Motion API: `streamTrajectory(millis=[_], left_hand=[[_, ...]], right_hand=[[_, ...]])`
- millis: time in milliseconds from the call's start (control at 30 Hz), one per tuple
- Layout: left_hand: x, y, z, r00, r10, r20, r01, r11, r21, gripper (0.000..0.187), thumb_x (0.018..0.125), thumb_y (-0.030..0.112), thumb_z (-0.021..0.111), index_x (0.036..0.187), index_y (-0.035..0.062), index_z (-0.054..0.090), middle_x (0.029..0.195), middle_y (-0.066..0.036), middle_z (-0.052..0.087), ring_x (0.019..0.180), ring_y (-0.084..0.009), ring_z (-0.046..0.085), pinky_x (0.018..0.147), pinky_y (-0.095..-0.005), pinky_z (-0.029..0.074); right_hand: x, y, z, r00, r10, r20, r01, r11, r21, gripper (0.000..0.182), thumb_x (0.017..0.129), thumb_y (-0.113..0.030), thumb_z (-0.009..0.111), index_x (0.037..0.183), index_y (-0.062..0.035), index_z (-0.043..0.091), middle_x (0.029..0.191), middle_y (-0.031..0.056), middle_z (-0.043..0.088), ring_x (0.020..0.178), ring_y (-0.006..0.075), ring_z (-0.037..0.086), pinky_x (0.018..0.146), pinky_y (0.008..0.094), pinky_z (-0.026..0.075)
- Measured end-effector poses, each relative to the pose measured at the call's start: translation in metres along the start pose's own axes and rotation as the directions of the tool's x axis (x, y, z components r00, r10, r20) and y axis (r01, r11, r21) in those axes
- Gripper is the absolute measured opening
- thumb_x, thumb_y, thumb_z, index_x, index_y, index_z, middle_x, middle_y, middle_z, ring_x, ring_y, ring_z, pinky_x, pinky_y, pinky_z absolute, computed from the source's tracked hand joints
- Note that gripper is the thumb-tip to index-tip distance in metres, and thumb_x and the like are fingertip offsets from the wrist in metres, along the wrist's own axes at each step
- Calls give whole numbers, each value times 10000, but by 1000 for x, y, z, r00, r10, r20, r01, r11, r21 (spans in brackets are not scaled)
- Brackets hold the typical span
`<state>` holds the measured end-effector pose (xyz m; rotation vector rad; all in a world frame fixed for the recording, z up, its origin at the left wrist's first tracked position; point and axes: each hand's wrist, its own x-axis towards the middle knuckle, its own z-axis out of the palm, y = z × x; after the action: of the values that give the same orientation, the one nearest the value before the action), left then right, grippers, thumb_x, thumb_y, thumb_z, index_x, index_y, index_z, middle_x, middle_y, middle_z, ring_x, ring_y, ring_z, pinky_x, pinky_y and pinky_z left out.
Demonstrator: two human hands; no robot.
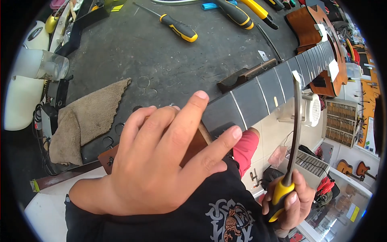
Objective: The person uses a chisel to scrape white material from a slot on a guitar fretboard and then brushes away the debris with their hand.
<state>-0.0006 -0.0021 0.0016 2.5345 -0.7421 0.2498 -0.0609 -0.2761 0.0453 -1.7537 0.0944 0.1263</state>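
My left hand (161, 161) is over the nut end of a guitar neck, index finger and thumb stretched apart, the other fingers bent over the far side. Beneath it, the brown headstock (108, 156) is mostly hidden. The dark fretboard (250, 99) runs up to the right, with silvery frets across it. In my right hand (299, 199) is a screwdriver (297, 133) by its yellow and black handle. Its long shaft points upward, and the flat, pale tip overlaps the fretboard's near edge in this view.
A wooden neck rest (246, 75) stands beside the neck, near the brown guitar body (300, 26). Another screwdriver (179, 30) and a brown cloth (90, 115) lie on the dark bench (121, 56). White containers (25, 103) line the left side. A white stool (311, 109) stands below.
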Motion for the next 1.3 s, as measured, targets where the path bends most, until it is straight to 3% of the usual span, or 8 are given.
streamTrajectory(millis=[400, 500, 667, 767, 933, 1133, 1200, 1300], left_hand=[[1, 3, -12, 977, 65, -205, -60, 998, 31, 624, 865, 332, 793, 1303, -70, 606, 1343, -331, 565, 1160, -405, 636, 961, -411, 520], [12, 8, -19, 961, 23, -276, -1, 997, 79, 533, 902, 235, 759, 1287, -97, 600, 1280, -284, 629, 1190, -366, 633, 989, -399, 505], [21, -5, -11, 907, -127, -401, 101, 991, -85, 284, 888, -23, 721, 1148, -94, 631, 1199, -232, 682, 1126, -256, 663, 977, -374, 509], [42, -17, -25, 889, -91, -449, 183, 969, 165, 200, 860, 93, 769, 1015, -12, 697, 1012, -164, 742, 944, -321, 710, 856, -367, 550], [47, -39, -38, 961, -98, -259, 252, 694, 674, 442, 970, 264, 651, 1359, 60, 604, 1341, -240, 605, 1253, -432, 547, 1049, -476, 437], [44, 17, -30, 961, 96, 260, -187, 917, 351, 937, 858, 727, 544, 1491, 39, 472, 1531, -221, 443, 1444, -408, 386, 1169, -481, 311], [40, 23, -29, 957, -71, 281, -56, 906, 419, 916, 887, 726, 510, 1478, 27, 483, 1511, -227, 467, 1426, -434, 400, 1154, -490, 326], [28, -6, -39, 942, -288, -173, 319, 607, 728, 958, 798, 730, 624, 1489, 83, 478, 1520, -231, 446, 1379, -447, 440, 1117, -555, 345]], right_hand=[[-23, 64, -39, 996, -85, -42, 80, 992, -100, 470, 918, -10, 595, 1378, 76, 556, 868, 159, 684, 655, 152, 653, 610, 268, 531], [-25, 84, -53, 992, -115, -57, 68, 845, -530, 487, 955, -78, 616, 1415, 57, 531, 868, 94, 666, 725, 128, 623, 688, 274, 527], [17, 107, -50, 934, -325, -151, 144, 727, -671, 431, 923, -59, 686, 1338, 30, 608, 963, 122, 694, 842, 191, 646, 802, 322, 517], [38, 112, -46, 913, -384, -136, 136, 602, -787, 466, 860, -52, 753, 1313, -125, 668, 938, 119, 612, 782, 284, 621, 717, 365, 507], [35, 115, -51, 905, -425, -29, 127, 334, -934, 437, 871, -88, 721, 1299, -166, 682, 953, 97, 575, 831, 273, 597, 720, 398, 478], [-6, 122, -78, 960, -191, -206, -122, 380, -917, 490, 856, -79, 717, 1336, -167, 666, 925, 111, 562, 778, 293, 589, 698, 405, 470], [-13, 140, -85, 959, -157, -236, -152, 418, -895, 506, 853, -91, 731, 1348, -162, 657, 912, 121, 560, 737, 305, 583, 684, 408, 473], [-21, 153, -88, 944, -66, -323, -251, 491, -834, 464, 891, -93, 716, 1349, -122, 647, 897, 155, 581, 731, 299, 604, 675, 403, 489]])
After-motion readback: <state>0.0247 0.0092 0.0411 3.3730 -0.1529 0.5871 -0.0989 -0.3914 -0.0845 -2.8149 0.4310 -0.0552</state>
